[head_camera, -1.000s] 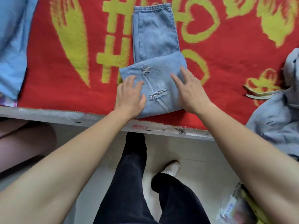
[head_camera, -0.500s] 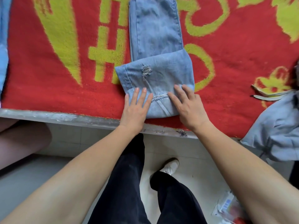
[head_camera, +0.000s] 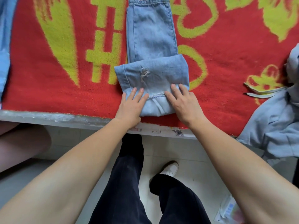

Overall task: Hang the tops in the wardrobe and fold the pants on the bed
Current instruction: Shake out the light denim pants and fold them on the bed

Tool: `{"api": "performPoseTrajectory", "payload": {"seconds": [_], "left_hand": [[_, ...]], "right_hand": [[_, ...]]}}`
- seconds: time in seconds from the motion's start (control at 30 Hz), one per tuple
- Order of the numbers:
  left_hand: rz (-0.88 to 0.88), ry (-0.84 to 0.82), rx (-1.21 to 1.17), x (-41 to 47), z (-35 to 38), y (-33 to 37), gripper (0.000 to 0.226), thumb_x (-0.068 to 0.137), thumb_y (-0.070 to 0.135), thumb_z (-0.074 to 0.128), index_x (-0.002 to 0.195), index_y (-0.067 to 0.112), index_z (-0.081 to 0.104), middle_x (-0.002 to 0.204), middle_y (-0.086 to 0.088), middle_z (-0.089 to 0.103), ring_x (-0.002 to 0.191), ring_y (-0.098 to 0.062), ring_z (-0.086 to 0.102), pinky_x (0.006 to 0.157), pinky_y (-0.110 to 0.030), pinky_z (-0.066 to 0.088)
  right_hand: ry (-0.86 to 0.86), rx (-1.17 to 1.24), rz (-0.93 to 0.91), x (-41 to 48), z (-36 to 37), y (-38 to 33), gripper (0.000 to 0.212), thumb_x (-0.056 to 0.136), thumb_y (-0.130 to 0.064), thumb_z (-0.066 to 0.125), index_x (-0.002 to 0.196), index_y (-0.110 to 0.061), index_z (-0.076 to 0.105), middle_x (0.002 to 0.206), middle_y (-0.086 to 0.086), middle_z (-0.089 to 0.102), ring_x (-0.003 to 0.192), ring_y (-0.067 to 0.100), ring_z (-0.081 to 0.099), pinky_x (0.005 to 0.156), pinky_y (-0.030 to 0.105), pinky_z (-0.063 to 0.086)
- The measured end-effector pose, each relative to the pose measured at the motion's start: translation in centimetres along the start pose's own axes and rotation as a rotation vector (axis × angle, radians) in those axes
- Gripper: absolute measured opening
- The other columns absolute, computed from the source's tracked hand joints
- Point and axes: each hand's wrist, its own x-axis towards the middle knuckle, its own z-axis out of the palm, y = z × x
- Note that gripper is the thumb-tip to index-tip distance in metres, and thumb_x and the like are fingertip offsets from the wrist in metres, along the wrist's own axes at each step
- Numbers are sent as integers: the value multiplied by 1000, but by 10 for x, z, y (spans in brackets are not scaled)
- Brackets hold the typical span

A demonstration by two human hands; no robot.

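Far left, a strip of light blue cloth [head_camera: 4, 46] runs down the frame's edge, lying on the red fuzzy blanket with yellow-green patterns [head_camera: 24, 70] that covers the bed. The bed's pale grey front rail [head_camera: 48, 116] runs along just below the blanket.

The person's left hand [head_camera: 130, 109] lies flat on the near-left corner of the light blue ripped denim jeans [head_camera: 152, 38]. Fingers are straight and the grip is wide, just pressing down, not holding anything.

The jeans sit mid-blanket, folded lengthwise into a narrow strip with the gathered waistband at the far end. The near end is doubled back over itself so the frayed rips face up, and that fold sits close to the bed's front edge.

The right hand [head_camera: 184, 105] does the same on the near-right corner: flat, fingers a bit spread, grip wide, pressing the denim.

Further right, two pale flat drawstrings [head_camera: 262, 92] lie on the blanket beside a crumpled grey-blue garment [head_camera: 275, 123] that hangs partly over the bed's edge. Below are the person's black trousers [head_camera: 123, 183] and a white shoe [head_camera: 171, 168] on the tiled floor.
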Motion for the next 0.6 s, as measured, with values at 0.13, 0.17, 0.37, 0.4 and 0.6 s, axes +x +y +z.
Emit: {"api": "performPoseTrajectory", "payload": {"seconds": [0.13, 0.17, 0.37, 0.4, 0.6], "left_hand": [[-13, -50, -259, -18, -28, -4, 81, 78, 10, 64, 150, 20, 28, 158, -7, 29, 147, -29, 25, 115, -45, 29], [-22, -67, -320, -26, -37, -3, 76, 77, 10, 63, 145, 22, 34, 148, -7, 41, 138, -30, 39, 108, -43, 38], [-72, -172, -500, -75, -77, 18, 44, 80, 12, 60, 123, 19, 62, 118, -8, 46, 103, -31, 56, 93, -41, 48], [-73, -194, -539, -78, -83, 17, 40, 78, 9, 60, 117, 18, 64, 114, -7, 51, 102, -29, 56, 90, -38, 49], [-207, -92, -998, -53, -132, -30, 29, 60, 15, 69, 88, 14, 66, 82, -2, 61, 75, -17, 54, 65, -28, 43]], "right_hand": [[-13, 169, -65, -14, -30, 14, 51, 78, -9, 59, 127, -16, 51, 134, 3, 53, 122, 29, 49, 92, 40, 47], [-21, 217, -74, -22, -39, 17, 49, 77, -12, 62, 125, -18, 54, 129, 3, 56, 116, 30, 54, 90, 40, 47], [-143, 416, -46, -76, -80, 23, 49, 77, -31, 71, 125, -26, 65, 122, 4, 56, 99, 34, 64, 85, 39, 51], [-162, 441, -50, -78, -86, 27, 47, 75, -31, 71, 121, -25, 67, 116, 4, 60, 100, 32, 64, 85, 38, 51], [-75, 868, 218, -34, -123, 66, 61, 57, -42, 62, 117, -33, 67, 113, -4, 69, 101, 17, 63, 83, 29, 50]]}}
